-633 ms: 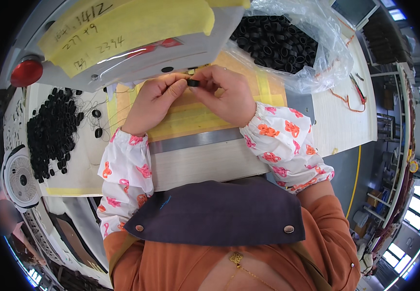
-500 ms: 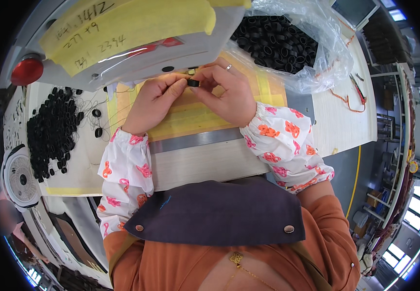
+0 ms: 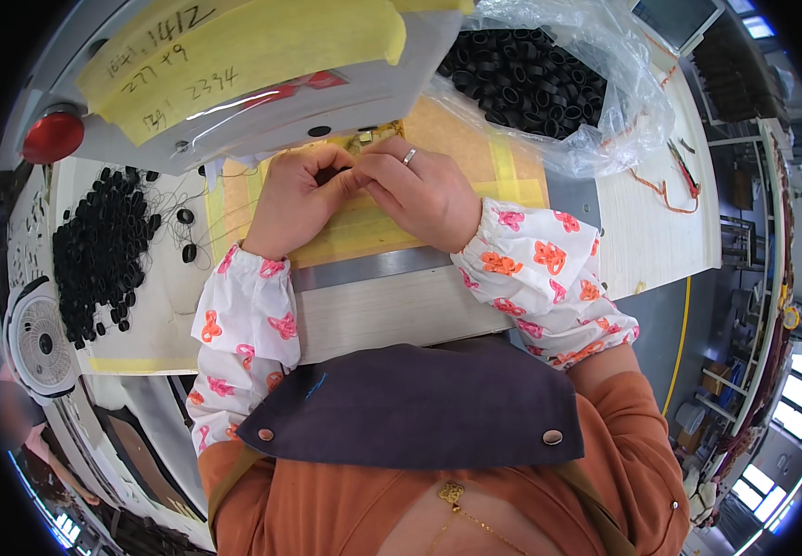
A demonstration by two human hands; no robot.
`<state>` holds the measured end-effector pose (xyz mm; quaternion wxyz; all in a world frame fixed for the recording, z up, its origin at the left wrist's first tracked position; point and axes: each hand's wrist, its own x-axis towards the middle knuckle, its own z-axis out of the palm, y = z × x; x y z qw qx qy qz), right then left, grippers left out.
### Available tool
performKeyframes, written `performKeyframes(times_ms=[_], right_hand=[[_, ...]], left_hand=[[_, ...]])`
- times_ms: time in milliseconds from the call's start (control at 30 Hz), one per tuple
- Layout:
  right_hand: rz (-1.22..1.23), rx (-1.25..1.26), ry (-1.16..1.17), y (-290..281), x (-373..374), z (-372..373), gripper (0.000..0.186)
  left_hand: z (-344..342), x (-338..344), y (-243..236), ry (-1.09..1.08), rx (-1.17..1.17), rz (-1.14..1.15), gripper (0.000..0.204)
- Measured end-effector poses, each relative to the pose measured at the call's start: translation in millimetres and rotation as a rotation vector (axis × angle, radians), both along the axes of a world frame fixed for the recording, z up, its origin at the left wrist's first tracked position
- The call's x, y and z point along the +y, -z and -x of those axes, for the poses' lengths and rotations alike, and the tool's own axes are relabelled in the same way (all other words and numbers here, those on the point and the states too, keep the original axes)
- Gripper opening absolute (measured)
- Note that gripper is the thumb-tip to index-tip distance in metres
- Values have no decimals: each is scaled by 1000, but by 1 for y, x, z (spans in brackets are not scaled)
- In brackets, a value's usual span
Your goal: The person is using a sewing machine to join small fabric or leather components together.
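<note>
Below the head of a grey sewing machine [image 3: 262, 116], my two hands meet at the fingertips over the yellow-taped work surface [image 3: 345, 243]. My left hand [image 3: 291, 206] is closed, thumb against the curled fingers, and a dark bit of a small black loop [image 3: 328, 173] shows inside its curl. My right hand [image 3: 424, 195], with a ring on one finger, is closed too, its thumb and fingers pressed against the left fingertips. What lies between the right fingers is hidden. Just behind the hands, small brass-coloured machine parts [image 3: 365, 138] show under the machine head.
To the left lies a heap of black loops [image 3: 100, 246] with loose threads. A clear plastic bag [image 3: 628, 120] full of black loops [image 3: 535, 88] stands at the back right, near snips [image 3: 685, 169] on an orange cord. A white fan [image 3: 41, 338] is at the left edge.
Both hands have drawn closer together and turned inward. The black loop, plainly visible between the fingertips before, is now mostly covered by the fingers.
</note>
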<state>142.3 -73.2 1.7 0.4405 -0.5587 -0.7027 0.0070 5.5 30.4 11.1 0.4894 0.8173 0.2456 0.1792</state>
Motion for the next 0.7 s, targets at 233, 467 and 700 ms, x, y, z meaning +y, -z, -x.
performKeyframes(times_ms=[233,467,700], right_hand=[[91,266,26,3,5,-8,18],[256,465,147,6,14,-11,15],[87,340,217,17,23,-12,8]], left_hand=[[-6,-1,2,-63,-48,-59,19],[-8,-5,5,-230,108,-226,20],[-18,-7,7,-329,208,-397,24]])
